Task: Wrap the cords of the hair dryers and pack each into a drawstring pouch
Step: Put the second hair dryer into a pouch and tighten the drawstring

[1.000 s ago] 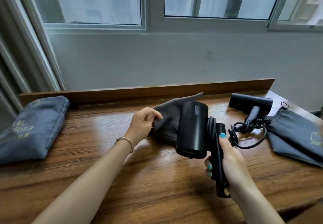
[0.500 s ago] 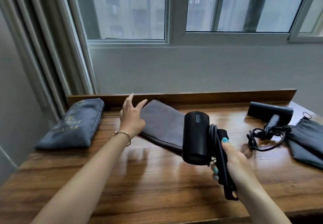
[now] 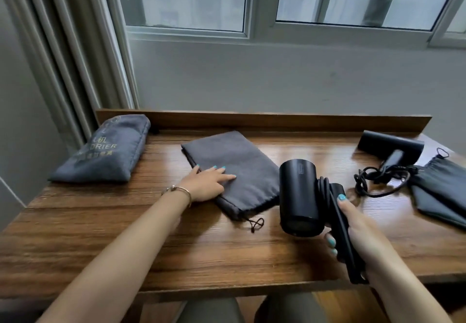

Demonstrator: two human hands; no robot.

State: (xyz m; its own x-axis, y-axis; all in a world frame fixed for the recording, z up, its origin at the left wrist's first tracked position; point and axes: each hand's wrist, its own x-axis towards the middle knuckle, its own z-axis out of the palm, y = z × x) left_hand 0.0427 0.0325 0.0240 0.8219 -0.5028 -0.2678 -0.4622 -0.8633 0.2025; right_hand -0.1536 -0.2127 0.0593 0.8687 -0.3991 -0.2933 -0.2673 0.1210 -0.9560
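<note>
Fingers (image 3: 222, 171) flat on empty pouch (image 3: 234, 168); packed pouch (image 3: 106, 151) far left.

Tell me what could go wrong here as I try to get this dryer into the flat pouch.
The flat pouch lies closed under your left hand, so one-handed loading may snag at its mouth. The cord wound on the held hair dryer is only pinned by your right hand and could unwind. The second hair dryer's loose cord could catch nearby.
</note>
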